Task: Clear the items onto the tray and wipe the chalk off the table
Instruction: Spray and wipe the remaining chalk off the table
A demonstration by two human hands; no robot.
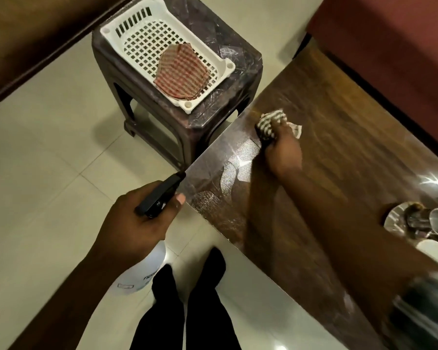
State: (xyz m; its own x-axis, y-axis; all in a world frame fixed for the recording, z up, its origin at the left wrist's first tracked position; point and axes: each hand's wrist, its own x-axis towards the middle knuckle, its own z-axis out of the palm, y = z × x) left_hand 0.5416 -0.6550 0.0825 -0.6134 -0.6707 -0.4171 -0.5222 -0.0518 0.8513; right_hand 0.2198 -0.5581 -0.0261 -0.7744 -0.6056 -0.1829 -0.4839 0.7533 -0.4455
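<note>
Fingers of your right hand (pixel 285 151) curl round the striped cloth (pixel 269 121), pressing it on the counter (pixel 364 152) at 1 o'clock; your left hand (pixel 134 223) grips the spray bottle (pixel 159 195) at 8 o'clock; the tray (pixel 229 65) sits at 11 o'clock

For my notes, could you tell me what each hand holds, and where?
Left hand grips the spray bottle by its trigger neck; right hand clutches the bunched striped cloth.
</note>
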